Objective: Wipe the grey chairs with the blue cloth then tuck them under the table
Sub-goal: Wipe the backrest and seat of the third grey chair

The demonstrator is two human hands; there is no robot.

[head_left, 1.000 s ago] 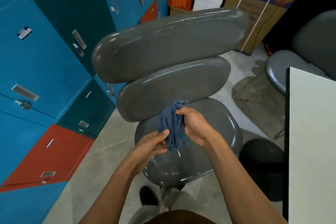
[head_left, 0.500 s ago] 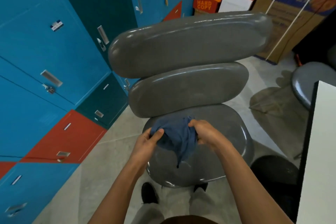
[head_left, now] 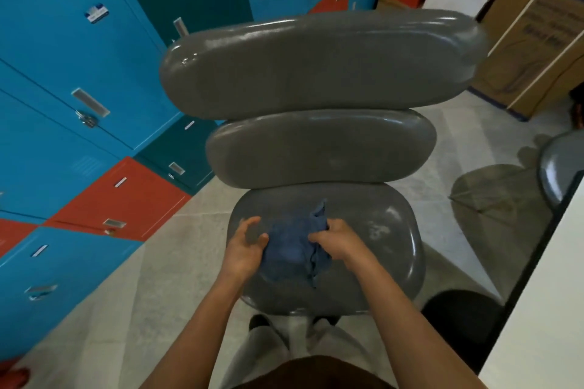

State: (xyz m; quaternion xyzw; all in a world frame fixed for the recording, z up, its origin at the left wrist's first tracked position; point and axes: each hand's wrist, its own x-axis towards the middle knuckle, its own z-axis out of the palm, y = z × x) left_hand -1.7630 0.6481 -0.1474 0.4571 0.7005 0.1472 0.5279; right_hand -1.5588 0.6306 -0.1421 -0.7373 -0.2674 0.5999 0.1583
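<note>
A grey chair point(head_left: 316, 148) with a glossy seat and two rounded back pads faces me at the centre. The crumpled blue cloth point(head_left: 292, 246) is held just above the seat's left half. My left hand point(head_left: 245, 248) holds the cloth's left edge with thumb and curled fingers. My right hand point(head_left: 336, 241) grips its right side, fingers bunched into the fabric. A second grey chair point(head_left: 557, 167) shows partly at the right edge. The white table point(head_left: 550, 309) with a dark edge fills the lower right.
Blue, teal and red lockers point(head_left: 79, 104) line the left wall. Cardboard boxes point(head_left: 534, 25) stand at the back right. A dark round object point(head_left: 458, 319) lies on the floor under the table's edge. My legs and shoes stand right behind the seat.
The view has swung left and closer to the chair. Both hands have lowered the cloth toward the seat and spread it wider between them.
</note>
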